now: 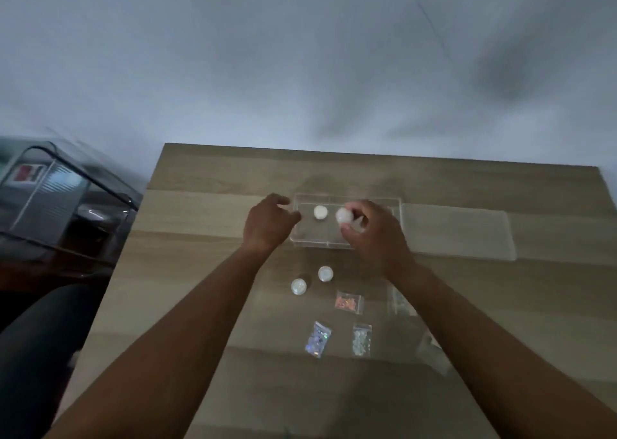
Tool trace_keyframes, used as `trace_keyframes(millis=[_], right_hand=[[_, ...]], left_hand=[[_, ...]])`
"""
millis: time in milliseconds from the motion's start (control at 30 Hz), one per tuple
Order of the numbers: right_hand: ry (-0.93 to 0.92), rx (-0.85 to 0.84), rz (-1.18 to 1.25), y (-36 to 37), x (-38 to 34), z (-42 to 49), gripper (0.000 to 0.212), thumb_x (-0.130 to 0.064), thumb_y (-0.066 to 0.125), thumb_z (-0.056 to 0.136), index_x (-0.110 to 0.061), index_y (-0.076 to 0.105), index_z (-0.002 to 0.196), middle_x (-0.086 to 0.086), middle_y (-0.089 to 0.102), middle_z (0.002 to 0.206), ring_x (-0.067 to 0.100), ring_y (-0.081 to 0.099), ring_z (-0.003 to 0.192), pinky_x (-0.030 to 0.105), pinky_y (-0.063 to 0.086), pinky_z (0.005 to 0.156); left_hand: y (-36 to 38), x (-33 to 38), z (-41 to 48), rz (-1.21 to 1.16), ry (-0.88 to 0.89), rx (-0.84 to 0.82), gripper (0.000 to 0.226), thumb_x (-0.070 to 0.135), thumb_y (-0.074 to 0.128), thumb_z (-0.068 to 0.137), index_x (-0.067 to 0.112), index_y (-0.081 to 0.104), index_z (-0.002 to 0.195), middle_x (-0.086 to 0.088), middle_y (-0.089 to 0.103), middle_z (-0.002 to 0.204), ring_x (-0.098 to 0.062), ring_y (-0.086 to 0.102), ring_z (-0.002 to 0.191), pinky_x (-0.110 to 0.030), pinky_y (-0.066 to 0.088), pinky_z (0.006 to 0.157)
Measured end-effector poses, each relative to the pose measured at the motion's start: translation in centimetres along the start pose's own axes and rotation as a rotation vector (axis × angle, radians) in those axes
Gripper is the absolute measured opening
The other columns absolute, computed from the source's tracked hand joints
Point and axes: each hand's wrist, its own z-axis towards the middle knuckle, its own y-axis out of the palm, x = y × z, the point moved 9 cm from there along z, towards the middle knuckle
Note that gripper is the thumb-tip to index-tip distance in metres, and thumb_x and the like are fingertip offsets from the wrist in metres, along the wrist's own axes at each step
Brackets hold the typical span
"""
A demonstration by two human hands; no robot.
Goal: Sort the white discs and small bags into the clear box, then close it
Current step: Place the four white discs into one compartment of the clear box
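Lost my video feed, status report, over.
Right hand holds a white disc over the clear box. Left hand at its left wall, empty. One disc inside. Lid off, nothing blocking.

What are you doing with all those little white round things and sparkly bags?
A person is packing small things into a clear box on a wooden table. The right hand holds one white disc over the box, and another disc already lies inside. The left hand rests at the box's left edge. Two more discs and several small bags wait on the table. The lid lies to the right, so the box is open.
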Motion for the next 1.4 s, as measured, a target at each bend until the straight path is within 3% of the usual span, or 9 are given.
trace_keyframes(millis=[100,267,367,533,733,1000,1200,1300,1400], right_hand=[[-0.035,-0.183,-0.202,2.4,-1.0,3.2,0.034,-0.031,0.069,0.078,-0.019,0.066,0.110,0.009,0.064,0.101,0.026,0.056,0.098,0.036,0.048,0.081],[-0.284,-0.321,-0.629,6.8,-3.2,4.9,0.035,-0.038,0.063,0.082,-0.023,0.066,0.114,0.009,0.056,0.107,0.028,0.049,0.104,0.040,0.042,0.088],[-0.352,-0.305,-0.678,8.5,-4.2,5.5,0.031,-0.038,0.063,0.083,-0.028,0.067,0.112,0.006,0.057,0.107,0.027,0.047,0.107,0.042,0.039,0.093],[-0.380,-0.237,-0.778,9.7,-4.6,6.2,0.032,-0.041,0.061,0.084,-0.031,0.066,0.114,0.003,0.060,0.109,0.027,0.046,0.108,0.041,0.036,0.091],[-0.367,-0.203,-0.895,9.9,-4.1,6.3,0.025,-0.045,0.063,0.080,-0.028,0.073,0.096,0.002,0.060,0.100,0.025,0.045,0.102,0.040,0.030,0.086],[-0.203,-0.153,-0.614,6.7,-3.7,5.2,0.033,-0.041,0.063,0.082,-0.025,0.067,0.112,0.006,0.062,0.105,0.027,0.051,0.106,0.041,0.033,0.090],[-0.136,-0.234,-0.188,5.4,-1.8,-1.0,0.020,-0.031,0.069,0.081,-0.024,0.070,0.099,-0.006,0.052,0.084,0.014,0.057,0.076,0.025,0.040,0.070],[-0.126,-0.289,-0.234,6.5,-0.1,-3.9,0.026,-0.032,0.067,0.081,-0.022,0.067,0.106,0.003,0.057,0.095,0.020,0.059,0.087,0.030,0.047,0.075],[-0.094,-0.326,-0.297,7.6,1.1,-5.7,0.046,-0.035,0.068,0.079,-0.019,0.058,0.121,0.006,0.054,0.111,0.022,0.054,0.103,0.034,0.045,0.087]], left_hand=[[0.8,-1.7,-0.6,-0.167,-0.080,-0.045,0.033,0.025,0.068,0.077,0.014,0.070,0.109,-0.007,0.075,0.097,-0.024,0.072,0.086,-0.042,0.060,0.079],[1.0,-2.8,-1.1,-0.304,-0.139,-0.043,0.022,0.016,0.071,0.079,0.011,0.072,0.101,-0.006,0.073,0.080,-0.017,0.070,0.067,-0.031,0.061,0.061],[1.0,-2.8,-1.2,-0.358,-0.159,-0.047,0.021,0.013,0.072,0.080,0.009,0.072,0.100,-0.008,0.072,0.079,-0.015,0.068,0.063,-0.024,0.058,0.052],[0.8,-2.5,-1.4,-0.374,-0.148,-0.054,0.017,0.016,0.073,0.080,0.011,0.073,0.097,-0.009,0.072,0.080,-0.020,0.072,0.071,-0.030,0.061,0.061],[0.7,-2.6,-1.3,-0.359,-0.151,-0.055,0.015,0.016,0.073,0.080,0.012,0.073,0.094,-0.008,0.073,0.082,-0.020,0.072,0.074,-0.035,0.062,0.065],[0.4,-2.6,-1.8,-0.323,-0.095,-0.026,0.023,0.028,0.069,0.084,0.016,0.071,0.104,-0.007,0.075,0.092,-0.018,0.070,0.075,-0.038,0.061,0.074],[0.3,-4.3,-5.4,-0.155,0.014,-0.028,0.022,0.032,0.063,0.085,0.024,0.072,0.103,0.003,0.075,0.101,-0.009,0.066,0.089,-0.026,0.050,0.081],[2.0,-5.1,-7.7,-0.048,0.059,-0.122,0.027,0.031,0.068,0.080,0.027,0.070,0.107,0.001,0.070,0.105,-0.013,0.066,0.091,-0.025,0.049,0.083],[3.8,-5.0,-9.6,0.081,0.144,-0.226,0.044,0.029,0.073,0.074,0.027,0.065,0.117,-0.005,0.060,0.115,-0.023,0.063,0.101,-0.036,0.052,0.089]])
